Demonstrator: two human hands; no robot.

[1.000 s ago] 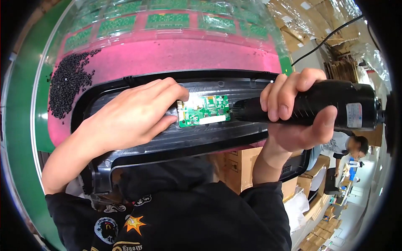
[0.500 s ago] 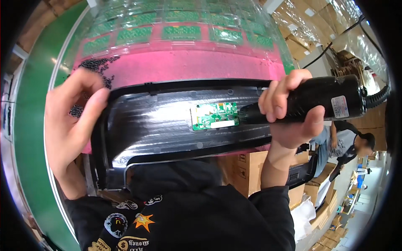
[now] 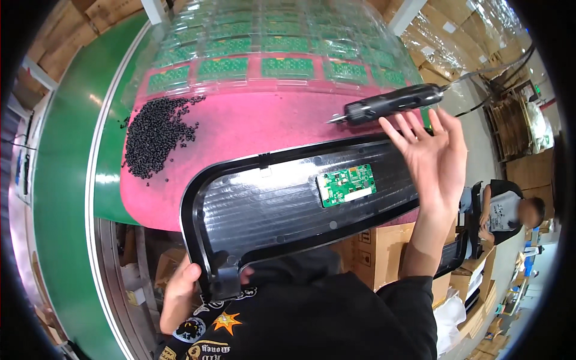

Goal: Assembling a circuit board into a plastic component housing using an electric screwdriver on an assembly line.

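Observation:
A long black plastic cover lies inside up across the front of the pink mat. My left hand is closed on its near left corner, thumb on the edge. A small green circuit board sits inside the cover, right of its middle. My right hand is open over the cover's right end, fingers spread and palm bare. Just beyond those fingers is a black electric screwdriver, its bit pointing left over the mat. Whether it rests on the mat or hangs, I cannot tell.
Small black screws lie heaped on the mat's left. Behind stand clear trays with green circuit boards. A green surface runs along the left. Cardboard boxes stand at the near right; a person is further right.
My right hand has let go of the screwdriver, which now lies farther back. My left hand has moved down to grip the cover's near left corner. The cover appears lower and farther right.

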